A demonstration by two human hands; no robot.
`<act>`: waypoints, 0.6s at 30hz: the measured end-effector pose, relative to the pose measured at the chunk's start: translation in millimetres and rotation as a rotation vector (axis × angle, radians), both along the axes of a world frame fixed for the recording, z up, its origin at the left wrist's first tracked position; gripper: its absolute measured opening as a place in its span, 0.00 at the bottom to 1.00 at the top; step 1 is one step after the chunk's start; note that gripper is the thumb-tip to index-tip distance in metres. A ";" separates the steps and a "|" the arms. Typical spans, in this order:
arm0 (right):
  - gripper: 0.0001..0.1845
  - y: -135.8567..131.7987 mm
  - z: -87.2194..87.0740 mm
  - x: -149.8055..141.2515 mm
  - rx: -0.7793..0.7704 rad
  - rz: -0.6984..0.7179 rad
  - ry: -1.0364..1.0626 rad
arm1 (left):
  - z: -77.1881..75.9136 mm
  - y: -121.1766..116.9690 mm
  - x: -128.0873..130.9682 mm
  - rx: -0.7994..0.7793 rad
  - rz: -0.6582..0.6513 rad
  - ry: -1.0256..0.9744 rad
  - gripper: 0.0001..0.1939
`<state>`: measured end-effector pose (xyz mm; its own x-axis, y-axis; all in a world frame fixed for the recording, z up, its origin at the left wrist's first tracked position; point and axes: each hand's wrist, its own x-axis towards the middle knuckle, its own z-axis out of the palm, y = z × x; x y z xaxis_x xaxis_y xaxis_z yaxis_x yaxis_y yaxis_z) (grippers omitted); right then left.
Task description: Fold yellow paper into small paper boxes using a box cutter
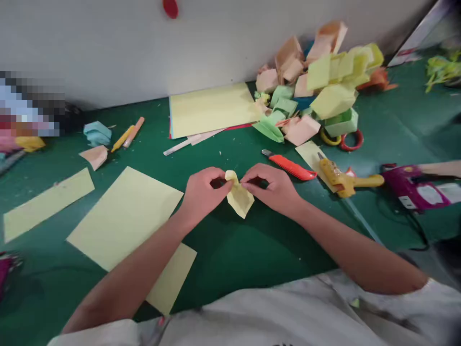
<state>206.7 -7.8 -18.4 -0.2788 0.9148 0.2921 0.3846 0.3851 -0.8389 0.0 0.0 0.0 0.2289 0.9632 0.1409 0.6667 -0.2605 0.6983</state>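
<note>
A small folded piece of yellow paper is held above the green table between both hands. My left hand pinches its left edge with thumb and fingers. From the other side, my right hand grips the right edge in a similar pinch. The paper's upper end curls up, and its lower end narrows to a point. Just beyond my right hand lies a red utility knife. A large yellow sheet rests left of my left hand, with a smaller yellow piece partly under my left forearm.
Folded paper pieces pile up at the back right, near scissors handles. A yellow glue gun and a purple tool lie right. Stacked paper sheets rest against the wall. A yellow strip lies left.
</note>
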 end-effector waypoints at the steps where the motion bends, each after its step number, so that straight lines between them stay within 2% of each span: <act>1: 0.04 -0.2 -0.2 0.0 0.009 0.006 -0.004 | 0.0 0.3 1.4 0.015 -0.016 -0.003 0.09; 6: 0.04 -1.6 -2.2 -0.7 0.020 0.007 -0.025 | -1.3 1.7 4.1 0.085 -0.091 0.016 0.06; 9: 0.02 -2.9 -5.2 -1.4 -0.038 -0.027 -0.006 | -2.9 2.4 2.5 0.102 -0.153 0.043 0.07; 13: 0.14 -3.7 -9.5 -0.9 -0.161 -0.033 0.048 | -3.5 3.4 0.1 0.059 -0.249 0.064 0.06; 15: 0.14 -3.5 -10.0 -0.3 -0.168 -0.006 0.022 | -2.6 4.1 -0.7 0.017 -0.275 0.066 0.07; 18: 0.10 -2.4 -8.5 0.0 -0.089 -0.001 -0.054 | -1.0 4.4 -1.2 -0.067 -0.307 0.029 0.05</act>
<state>206.6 -10.3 -26.9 -0.2913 0.9368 0.1939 0.4306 0.3094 -0.8478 -1.2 4.4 -1.0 0.5134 0.8554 0.0689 0.5836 -0.4068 0.7028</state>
